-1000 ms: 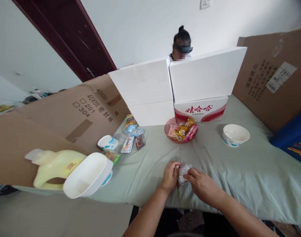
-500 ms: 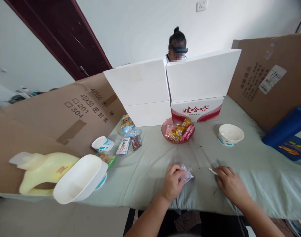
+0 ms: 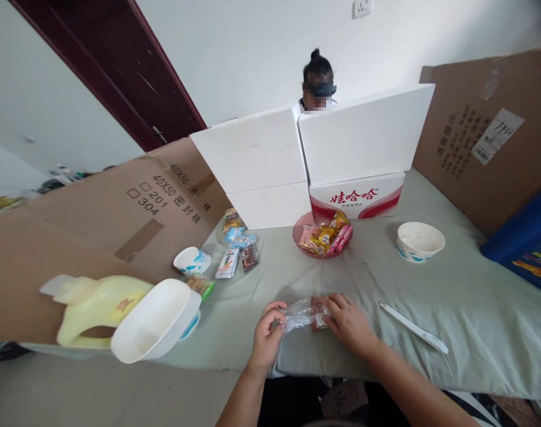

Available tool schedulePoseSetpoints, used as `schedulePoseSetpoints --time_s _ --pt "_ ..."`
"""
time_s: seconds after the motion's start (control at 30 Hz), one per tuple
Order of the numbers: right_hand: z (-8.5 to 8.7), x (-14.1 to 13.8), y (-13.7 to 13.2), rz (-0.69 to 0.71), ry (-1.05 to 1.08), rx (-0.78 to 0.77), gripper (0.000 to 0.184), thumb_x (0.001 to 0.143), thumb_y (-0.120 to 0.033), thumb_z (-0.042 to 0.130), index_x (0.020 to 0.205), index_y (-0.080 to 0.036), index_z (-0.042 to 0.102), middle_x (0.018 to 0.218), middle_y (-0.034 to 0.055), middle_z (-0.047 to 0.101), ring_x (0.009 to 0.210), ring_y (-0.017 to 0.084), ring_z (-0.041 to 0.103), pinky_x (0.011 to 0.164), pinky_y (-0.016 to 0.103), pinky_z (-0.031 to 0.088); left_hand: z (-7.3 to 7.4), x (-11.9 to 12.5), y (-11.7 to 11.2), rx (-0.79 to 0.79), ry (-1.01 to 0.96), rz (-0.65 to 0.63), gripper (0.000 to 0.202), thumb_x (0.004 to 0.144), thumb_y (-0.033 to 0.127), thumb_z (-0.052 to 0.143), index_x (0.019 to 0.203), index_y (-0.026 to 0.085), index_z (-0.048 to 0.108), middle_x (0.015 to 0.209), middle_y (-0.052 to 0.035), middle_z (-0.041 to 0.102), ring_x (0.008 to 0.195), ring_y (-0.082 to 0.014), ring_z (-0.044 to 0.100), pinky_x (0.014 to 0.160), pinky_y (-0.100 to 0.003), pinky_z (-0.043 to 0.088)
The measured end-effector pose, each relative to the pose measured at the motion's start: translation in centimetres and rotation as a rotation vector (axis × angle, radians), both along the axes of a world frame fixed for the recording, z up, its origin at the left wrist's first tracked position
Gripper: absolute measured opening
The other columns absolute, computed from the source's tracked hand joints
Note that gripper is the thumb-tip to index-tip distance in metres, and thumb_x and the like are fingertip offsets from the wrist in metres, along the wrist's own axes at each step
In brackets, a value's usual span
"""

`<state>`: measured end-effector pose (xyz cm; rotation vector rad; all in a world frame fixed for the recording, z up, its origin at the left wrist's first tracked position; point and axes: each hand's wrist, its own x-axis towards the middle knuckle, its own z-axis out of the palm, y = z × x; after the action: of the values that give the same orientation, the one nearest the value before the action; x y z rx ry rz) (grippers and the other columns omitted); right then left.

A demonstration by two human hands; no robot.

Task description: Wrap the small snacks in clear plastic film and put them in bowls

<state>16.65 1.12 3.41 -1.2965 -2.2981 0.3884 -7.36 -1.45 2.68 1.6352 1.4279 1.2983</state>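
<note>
Pale green cloth (image 3: 430,296) covers the tabletop, creased, hanging over the near edge. Left hand (image 3: 266,335) and right hand (image 3: 348,323) meet at the near edge, just above the cloth. Between them a clear wrapper (image 3: 302,312) with something brown inside. Left grip pinches the wrapper's left end; right grip closes on its right end, over the brown part.

A white pen (image 3: 412,327) lies on the cloth to the right of the right hand, apart from it.

Further back at the centre: a pink dish (image 3: 299,240) heaped with bright snack packets. To its right, well apart, a white bowl (image 3: 420,241). To its left, loose packets (image 3: 237,249) on the cloth and a tipped paper cup (image 3: 192,261).

At the left edge, a large white bowl (image 3: 154,323) tilts against a yellow jug (image 3: 96,305).

White boxes (image 3: 310,154) are stacked at the back; one bears red print. A person (image 3: 318,80) sits behind them. Brown cardboard (image 3: 119,219) stands to the left and right. A blue box (image 3: 525,243) sits far right. White wall, dark red door (image 3: 119,65), socket (image 3: 362,7) at the top.
</note>
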Motion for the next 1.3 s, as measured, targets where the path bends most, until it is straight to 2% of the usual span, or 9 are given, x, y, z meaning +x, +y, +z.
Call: schedulePoseSetpoints --time_s 0.2,0.33,0.53,0.73,0.83,0.93,1.1,1.2,1.3 --pt "-3.2 5.8 -0.7 -0.222 0.143 0.136 0.026 0.091 -0.021 0.043 0.107 -0.019 0.064 0.101 0.0084 0.063 0.093 0.021 0.06 0.082 0.036 0.05 -1.6 -4.2 0.2 0.074 0.555 0.155 0.022 0.069 0.006 0.048 0.066 0.021 0.063 0.109 -0.0069 0.061 0.104 -0.0251 0.057 0.085 -0.04 0.049" --pt "-3.9 8.8 -2.4 -0.371 0.136 0.297 0.021 0.091 -0.025 0.045 0.099 -0.02 0.064 0.097 0.0093 0.063 0.091 0.025 0.059 0.081 0.044 0.05 -0.9 -2.5 0.1 0.3 0.634 0.274 0.024 0.075 0.005 0.045 0.077 0.021 0.063 0.095 -0.0069 0.061 0.093 -0.0235 0.058 0.081 -0.039 0.051" --pt "-0.1 5.4 -2.4 -0.083 0.143 0.312 0.03 0.09 -0.017 0.047 0.119 -0.021 0.056 0.118 0.0092 0.061 0.115 0.023 0.054 0.096 0.041 0.046 2.4 5.0 0.0 0.369 0.757 -0.114 0.028 0.087 0.019 0.054 0.114 0.02 0.06 0.106 -0.0087 0.065 0.105 -0.0276 0.055 0.091 -0.046 0.046" --pt "1.1 3.0 -3.3 0.106 -0.121 -0.006 0.042 0.082 -0.016 0.055 0.123 -0.021 0.056 0.117 0.0085 0.065 0.095 0.022 0.065 0.078 0.033 0.052 1.0 7.5 -2.8 0.194 0.834 -0.512 0.014 0.084 0.011 0.055 0.08 0.019 0.065 0.081 -0.0054 0.065 0.087 -0.0233 0.059 0.077 -0.036 0.051" --pt "0.8 3.0 -4.7 0.126 -0.172 -0.146 0.018 0.086 -0.029 0.055 0.101 -0.023 0.065 0.095 0.0041 0.07 0.078 0.019 0.067 0.066 0.027 0.05 0.3 7.1 -3.8 0.103 0.801 -0.572 0.011 0.084 0.015 0.057 0.078 0.019 0.064 0.08 -0.0057 0.065 0.083 -0.0226 0.06 0.075 -0.035 0.053" --pt "0.3 2.9 -4.9 0.038 -0.229 -0.146 0.024 0.093 -0.025 0.045 0.08 -0.021 0.065 0.074 0.0034 0.069 0.066 0.017 0.066 0.059 0.025 0.046 0.9 6.8 -3.1 0.037 0.764 -0.477 0.017 0.086 0.009 0.05 0.086 0.018 0.065 0.085 -0.0064 0.064 0.081 -0.0213 0.061 0.074 -0.035 0.053" --pt "-1.3 3.0 -2.5 -0.112 -0.102 0.073 0.027 0.094 -0.025 0.043 0.114 -0.018 0.06 0.103 0.01 0.069 0.095 0.022 0.064 0.08 0.033 0.05 1.6 7.2 0.2 0.123 0.745 -0.293 0.038 0.082 0.006 0.052 0.115 0.023 0.06 0.119 -0.0086 0.06 0.116 -0.0286 0.053 0.098 -0.049 0.046" --pt "-3.2 3.3 -1.5 -0.083 -0.065 0.159 0.061 0.09 -0.042 0.052 0.142 -0.014 0.037 0.135 0.0152 0.054 0.127 0.027 0.047 0.1 0.041 0.042 1.0 7.4 1.6 0.086 0.819 -0.309 0.061 0.076 0.014 0.065 0.134 0.025 0.048 0.143 -0.01 0.045 0.136 -0.0348 0.035 0.109 -0.059 0.032" --pt "-5.2 3.2 -1.2 -0.06 -0.131 0.174 0.092 0.081 -0.061 0.058 0.149 -0.012 0.022 0.145 0.0181 0.043 0.135 0.032 0.037 0.107 0.049 0.034 0.5 7.2 2.5 0.031 0.866 -0.328 0.065 0.077 0.021 0.069 0.138 0.024 0.045 0.147 -0.0116 0.041 0.14 -0.0359 0.028 0.112 -0.064 0.022"
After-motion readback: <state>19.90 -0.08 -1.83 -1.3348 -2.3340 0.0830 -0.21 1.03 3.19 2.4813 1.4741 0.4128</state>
